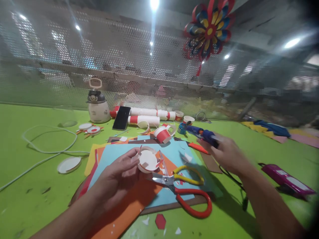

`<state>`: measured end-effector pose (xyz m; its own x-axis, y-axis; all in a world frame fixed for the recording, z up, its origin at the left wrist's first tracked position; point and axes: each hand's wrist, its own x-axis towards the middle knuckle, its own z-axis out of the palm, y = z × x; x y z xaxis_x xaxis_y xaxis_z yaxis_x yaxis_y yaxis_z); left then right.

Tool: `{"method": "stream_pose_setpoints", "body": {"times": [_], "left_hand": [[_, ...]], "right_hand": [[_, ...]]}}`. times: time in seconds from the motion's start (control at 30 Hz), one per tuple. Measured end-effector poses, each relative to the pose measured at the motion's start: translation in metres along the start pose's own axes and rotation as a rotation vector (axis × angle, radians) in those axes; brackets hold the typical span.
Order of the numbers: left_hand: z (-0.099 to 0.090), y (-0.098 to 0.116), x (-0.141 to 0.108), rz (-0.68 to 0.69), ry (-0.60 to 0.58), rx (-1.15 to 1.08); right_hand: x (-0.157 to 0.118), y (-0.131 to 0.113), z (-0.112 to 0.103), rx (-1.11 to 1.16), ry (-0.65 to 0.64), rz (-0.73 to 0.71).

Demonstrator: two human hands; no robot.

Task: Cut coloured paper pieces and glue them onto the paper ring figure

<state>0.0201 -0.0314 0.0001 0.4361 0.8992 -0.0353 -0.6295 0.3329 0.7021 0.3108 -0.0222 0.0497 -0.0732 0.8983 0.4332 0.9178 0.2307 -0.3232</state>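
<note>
My left hand (124, 172) is closed on a cut-down paper cup bottom (148, 160), a shallow white disc with small red pieces sticking out from its rim. My right hand (228, 153) grips a blue hot glue gun (203, 133), its nozzle pointing left and away from me toward a small blue pot (182, 128). Scissors (167, 180) with one yellow and one red handle lie spread apart on the paper, between my hands. Light blue paper (109, 155) and orange paper (129, 205) are stacked beneath.
Behind the paper stand a red paper cup (162, 134), a phone (121, 118), white-and-red tubes (144, 120) and a bottle (98, 108). A white cable (50, 152) loops at left, near a white disc (69, 165). A purple device (286, 181) lies right.
</note>
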Motion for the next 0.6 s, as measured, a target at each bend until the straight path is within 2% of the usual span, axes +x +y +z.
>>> {"method": "stream_pose_setpoints", "body": {"times": [0.13,0.27,0.47,0.6], "left_hand": [[0.004,0.002,-0.002,-0.012,0.004,0.018],[0.005,0.003,-0.003,-0.003,-0.043,0.12],[0.0,-0.001,0.001,0.092,-0.063,0.182],[-0.004,-0.006,0.002,0.082,-0.096,0.17]], "right_hand": [[0.013,0.038,-0.006,-0.148,-0.088,0.151],[0.023,0.071,0.011,-0.321,-0.172,0.224],[0.027,0.104,0.049,-0.36,-0.237,0.159],[0.024,0.107,0.045,-0.34,-0.221,0.101]]}}
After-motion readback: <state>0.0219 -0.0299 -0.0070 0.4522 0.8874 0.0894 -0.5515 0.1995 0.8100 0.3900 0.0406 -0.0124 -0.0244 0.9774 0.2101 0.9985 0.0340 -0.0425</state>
